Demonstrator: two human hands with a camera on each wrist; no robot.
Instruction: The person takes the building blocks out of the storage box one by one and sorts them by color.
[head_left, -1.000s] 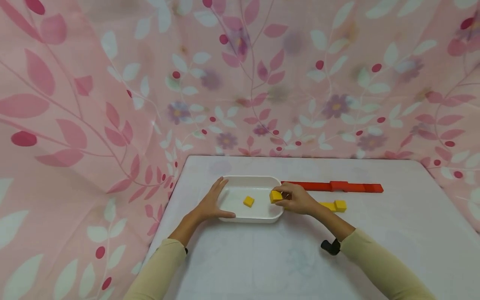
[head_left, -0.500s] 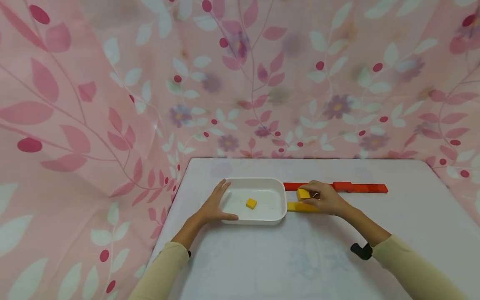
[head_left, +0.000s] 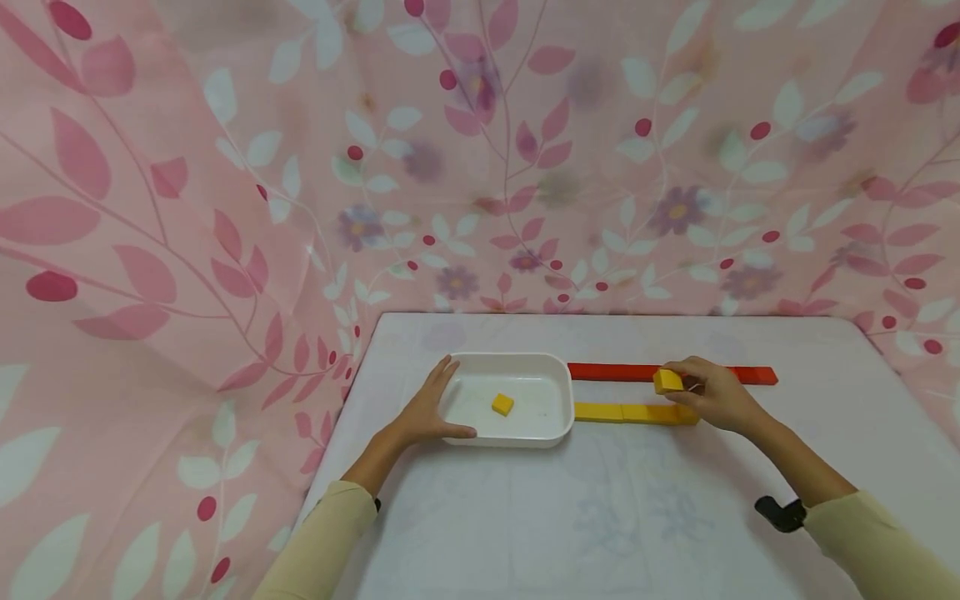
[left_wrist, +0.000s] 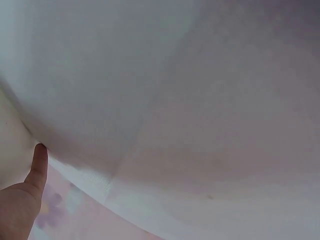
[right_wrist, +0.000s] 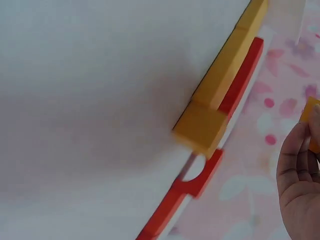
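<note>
In the head view my right hand (head_left: 720,398) pinches a yellow block (head_left: 666,382) between thumb and fingers. It is raised just above the right end of a row of yellow blocks (head_left: 611,412). The right wrist view shows that row ending in a thicker yellow block (right_wrist: 200,127); the held block is partly cut off at the right edge. My left hand (head_left: 426,415) spans the left end of a white tray (head_left: 510,442), thumb and fingers spread and touching it. One yellow block (head_left: 502,405) lies inside the tray. In the left wrist view a straight digit (left_wrist: 39,167) touches the tray.
Behind the yellow row runs a parallel row of red blocks (head_left: 611,372), partly hidden by my right hand. It includes a red arch-shaped block (right_wrist: 197,182). Both rows extend rightward from the tray. A pink floral cloth (head_left: 495,167) hangs behind the white-covered table (head_left: 525,517).
My right hand has carried the yellow block rightward from over the tray's right rim to above the yellow row's right end. The left hand stays at the tray.
</note>
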